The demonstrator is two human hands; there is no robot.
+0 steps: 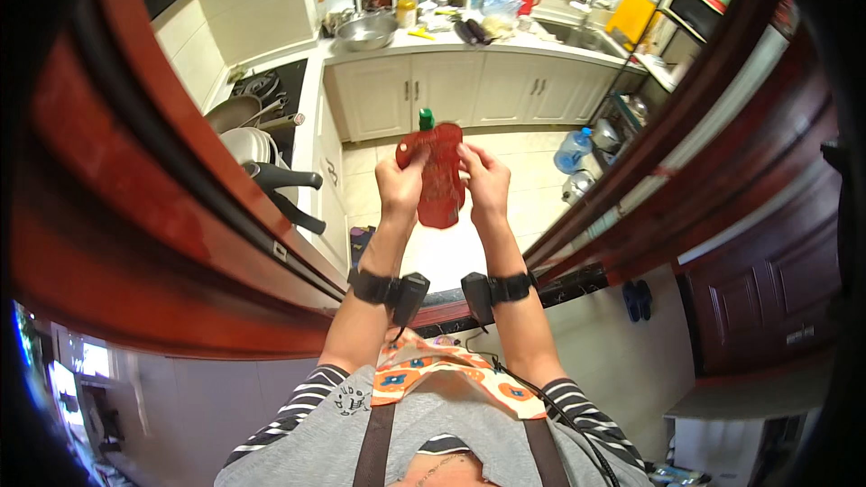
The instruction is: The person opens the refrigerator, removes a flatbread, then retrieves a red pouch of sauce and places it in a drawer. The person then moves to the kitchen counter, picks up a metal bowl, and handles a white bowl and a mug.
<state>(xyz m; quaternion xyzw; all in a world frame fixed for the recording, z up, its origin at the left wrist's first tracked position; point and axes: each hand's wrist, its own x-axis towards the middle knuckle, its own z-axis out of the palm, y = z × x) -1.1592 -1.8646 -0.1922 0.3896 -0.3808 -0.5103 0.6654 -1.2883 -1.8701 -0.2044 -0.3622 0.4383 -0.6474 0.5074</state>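
In front of my chest, my left hand (399,186) holds a red bottle-like container (441,179) by its left side, thumb across the front. A green cap (425,118) shows at the container's upper left edge. Its surface is blurred, so any print cannot be read. My right hand (488,179) grips the opposite edge with thumb and fingertips. Black straps with box-shaped devices circle both wrists. The container is held up above the pale tiled floor (528,216) at a kitchen doorway.
Dark red door frames (298,270) flank me closely. Pan handles (287,179) stick out over the left counter edge, near a stove (291,84). Ahead is a counter with a metal basin (367,32), eggplants (472,32) and a sink (582,37). A water jug (574,150) stands on the right floor.
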